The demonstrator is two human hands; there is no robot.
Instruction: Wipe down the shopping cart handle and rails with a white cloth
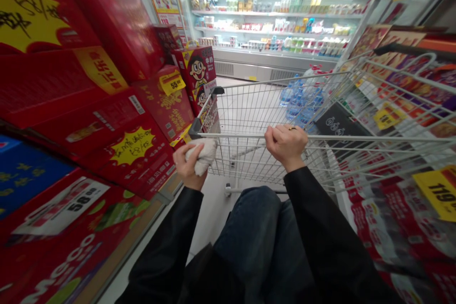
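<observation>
A wire shopping cart stands right in front of my knees, its long top rail running from left to right. My right hand is wrapped round that rail near the middle, a ring on one finger. At the cart's left corner, my left hand grips a white fluffy cloth that is bunched up against the wire just below the dark plastic corner piece. A dark panel with round white marks is on the cart's right part.
Red drink cartons with yellow price signs are stacked close on my left. Shelves of packaged goods line the right side. Bottled water packs stand on the floor beyond the cart, before a lit refrigerated display.
</observation>
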